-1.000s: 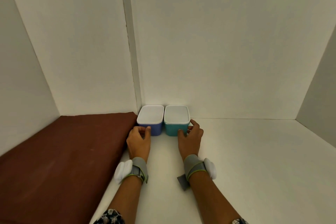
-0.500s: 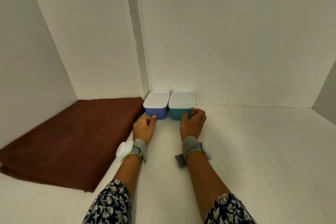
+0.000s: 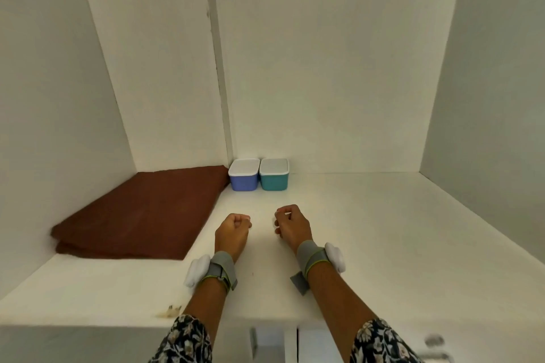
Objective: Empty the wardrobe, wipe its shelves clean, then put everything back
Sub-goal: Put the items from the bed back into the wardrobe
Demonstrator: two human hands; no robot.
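Observation:
Two small lidded boxes stand side by side against the back wall of the white wardrobe shelf (image 3: 368, 230): a blue box (image 3: 244, 175) on the left and a teal box (image 3: 274, 174) on the right, both with white lids. A folded brown cloth (image 3: 141, 212) lies flat in the shelf's left back corner, touching the blue box. My left hand (image 3: 233, 233) and my right hand (image 3: 292, 227) hover over the shelf well in front of the boxes, fingers curled in, holding nothing.
White side walls close the shelf on the left and right, and a vertical strip (image 3: 218, 68) runs down the back wall. The shelf's front edge (image 3: 88, 326) has a chipped spot (image 3: 171, 311). Drawer fronts with a metal knob (image 3: 433, 340) sit below.
Both hands have let go of the two boxes and drawn back toward me with fingers curled. The view has pulled back, showing the shelf's front edge.

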